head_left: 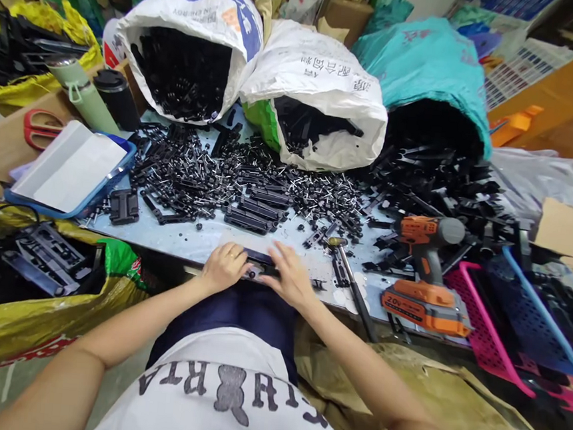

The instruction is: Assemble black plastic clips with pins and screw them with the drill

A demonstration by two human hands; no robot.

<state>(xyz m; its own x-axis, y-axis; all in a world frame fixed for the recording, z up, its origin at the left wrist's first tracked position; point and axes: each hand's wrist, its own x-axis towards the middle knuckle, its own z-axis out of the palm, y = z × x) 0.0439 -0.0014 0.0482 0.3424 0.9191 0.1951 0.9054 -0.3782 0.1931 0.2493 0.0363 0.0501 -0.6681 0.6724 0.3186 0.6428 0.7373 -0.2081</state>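
Note:
At the table's front edge, my left hand [226,266] is closed on the left end of a black plastic part [259,257]. My right hand [289,273] grips the same part at its right end, thumb below and fingers above. The part lies level between both hands; its ends are hidden by the fingers. Just beyond it, several long black parts [251,213] lie side by side. To the right of my right hand rest a hammer [353,284] and an orange cordless drill [426,274].
Small black pieces and metal pins [184,172] cover the table's middle. Behind stand a white sack [324,64], another white sack [209,7] and a teal sack [424,66]. A blue tray [74,206] is left; a pink basket [489,340] is right.

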